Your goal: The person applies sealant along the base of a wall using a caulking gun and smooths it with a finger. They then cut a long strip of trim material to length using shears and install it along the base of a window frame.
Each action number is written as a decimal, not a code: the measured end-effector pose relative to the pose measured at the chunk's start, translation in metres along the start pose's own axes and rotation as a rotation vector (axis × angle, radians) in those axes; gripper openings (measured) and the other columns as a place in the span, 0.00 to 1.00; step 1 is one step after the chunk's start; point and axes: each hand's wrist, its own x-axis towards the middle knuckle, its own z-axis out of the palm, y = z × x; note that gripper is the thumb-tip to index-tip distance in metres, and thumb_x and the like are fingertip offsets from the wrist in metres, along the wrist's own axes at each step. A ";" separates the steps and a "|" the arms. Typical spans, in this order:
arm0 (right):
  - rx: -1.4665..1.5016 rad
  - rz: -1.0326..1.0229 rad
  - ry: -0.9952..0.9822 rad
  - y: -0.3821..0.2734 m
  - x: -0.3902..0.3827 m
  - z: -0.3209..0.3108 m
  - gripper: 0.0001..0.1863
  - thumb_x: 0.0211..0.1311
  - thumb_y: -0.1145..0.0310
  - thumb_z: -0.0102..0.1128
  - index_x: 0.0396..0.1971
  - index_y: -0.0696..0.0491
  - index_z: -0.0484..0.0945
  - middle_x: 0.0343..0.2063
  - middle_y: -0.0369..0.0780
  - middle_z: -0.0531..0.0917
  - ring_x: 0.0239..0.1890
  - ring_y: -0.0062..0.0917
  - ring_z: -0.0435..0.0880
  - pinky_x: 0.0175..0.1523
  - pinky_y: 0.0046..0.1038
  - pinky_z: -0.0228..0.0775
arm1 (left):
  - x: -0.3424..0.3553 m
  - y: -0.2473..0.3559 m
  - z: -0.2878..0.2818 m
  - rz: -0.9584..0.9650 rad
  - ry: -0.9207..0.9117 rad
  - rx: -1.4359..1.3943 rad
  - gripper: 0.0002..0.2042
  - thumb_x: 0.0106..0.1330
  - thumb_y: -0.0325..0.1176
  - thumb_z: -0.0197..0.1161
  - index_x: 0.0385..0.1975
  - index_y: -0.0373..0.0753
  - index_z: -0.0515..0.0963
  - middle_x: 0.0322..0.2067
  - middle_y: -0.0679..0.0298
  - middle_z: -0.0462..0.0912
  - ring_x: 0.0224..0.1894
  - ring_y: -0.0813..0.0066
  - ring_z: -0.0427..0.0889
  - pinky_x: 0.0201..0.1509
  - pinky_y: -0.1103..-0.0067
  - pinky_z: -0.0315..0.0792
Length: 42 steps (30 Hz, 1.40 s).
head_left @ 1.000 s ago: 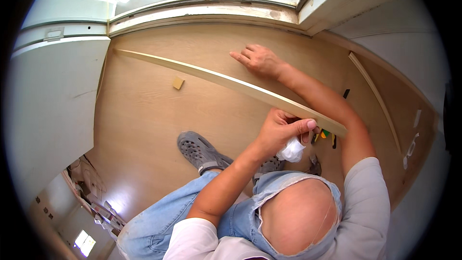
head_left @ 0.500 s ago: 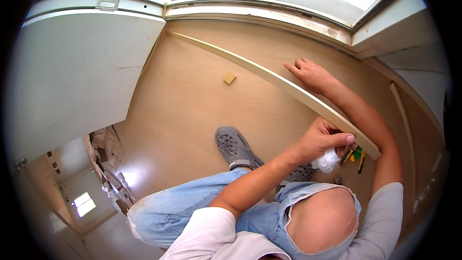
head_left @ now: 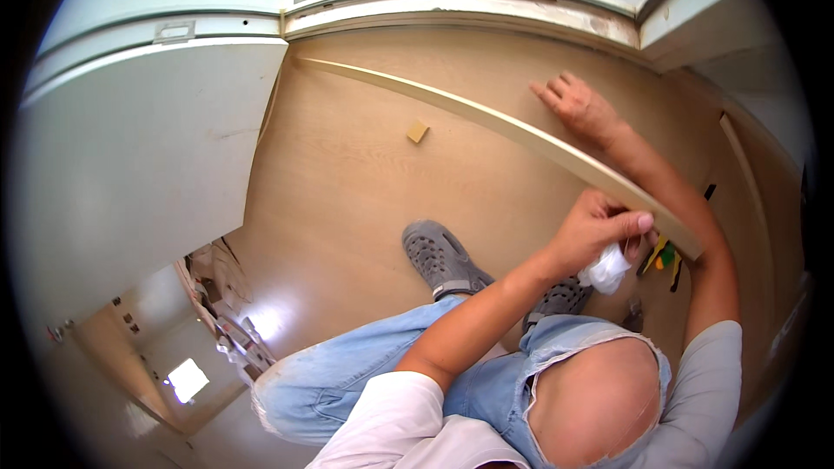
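A long, thin pale wooden strip (head_left: 486, 122) slants across the floor, its far end by the corner of the white panel. Close to its near end, my left hand (head_left: 599, 230) grips it, thumb on the near side and the other fingers partly hidden behind. Past the strip, my right hand (head_left: 584, 108) reaches over the floor with fingers stretched and nothing in them. Just below my left hand is a crumpled white wad (head_left: 605, 269); whether it touches the hand I cannot tell. Beside it lie tools with yellow and green handles (head_left: 665, 257), partly covered by the strip.
A small square wooden piece (head_left: 418, 131) lies on the wood-look floor (head_left: 347, 191). At left stands a large white panel (head_left: 148, 148); ahead runs a window or door sill (head_left: 469, 19). Another strip (head_left: 743, 152) leans at right. My grey clog (head_left: 441, 256) is near the middle.
My right hand has moved slightly forward and right, away from the strip. My left hand still grips the strip. The whole view has shifted a little.
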 end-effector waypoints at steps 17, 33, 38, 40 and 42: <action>0.498 0.408 0.214 -0.030 -0.051 -0.017 0.17 0.59 0.70 0.58 0.48 0.58 0.76 0.37 0.42 0.79 0.39 0.36 0.77 0.45 0.33 0.73 | 0.066 0.013 -0.040 0.048 0.123 -0.038 0.16 0.75 0.39 0.56 0.30 0.32 0.80 0.24 0.58 0.84 0.20 0.78 0.80 0.23 0.83 0.73; 0.088 0.392 0.173 -0.036 -0.061 -0.011 0.24 0.53 0.81 0.57 0.54 0.59 0.76 0.39 0.42 0.81 0.42 0.37 0.79 0.48 0.35 0.76 | 0.124 0.073 -0.149 0.279 0.606 0.056 0.11 0.70 0.32 0.63 0.38 0.37 0.66 0.22 0.56 0.79 0.18 0.70 0.77 0.18 0.73 0.74; 0.193 0.485 0.261 -0.047 -0.069 -0.013 0.26 0.49 0.85 0.61 0.53 0.59 0.77 0.40 0.44 0.82 0.43 0.39 0.80 0.48 0.36 0.75 | 0.138 0.054 -0.156 0.229 0.570 0.091 0.10 0.69 0.29 0.63 0.34 0.35 0.67 0.20 0.56 0.79 0.18 0.70 0.78 0.18 0.74 0.73; 0.209 0.498 0.274 -0.050 -0.071 -0.015 0.26 0.48 0.87 0.62 0.52 0.59 0.77 0.39 0.45 0.82 0.42 0.39 0.80 0.48 0.36 0.75 | 0.141 0.056 -0.160 0.245 0.637 0.119 0.10 0.69 0.29 0.63 0.32 0.34 0.68 0.20 0.57 0.79 0.18 0.71 0.78 0.18 0.74 0.73; 0.213 0.498 0.289 -0.051 -0.073 -0.014 0.26 0.49 0.87 0.61 0.51 0.59 0.77 0.40 0.45 0.82 0.42 0.39 0.80 0.48 0.36 0.75 | 0.144 0.062 -0.160 0.233 0.650 0.133 0.10 0.68 0.29 0.64 0.31 0.34 0.68 0.20 0.57 0.79 0.18 0.71 0.77 0.19 0.75 0.72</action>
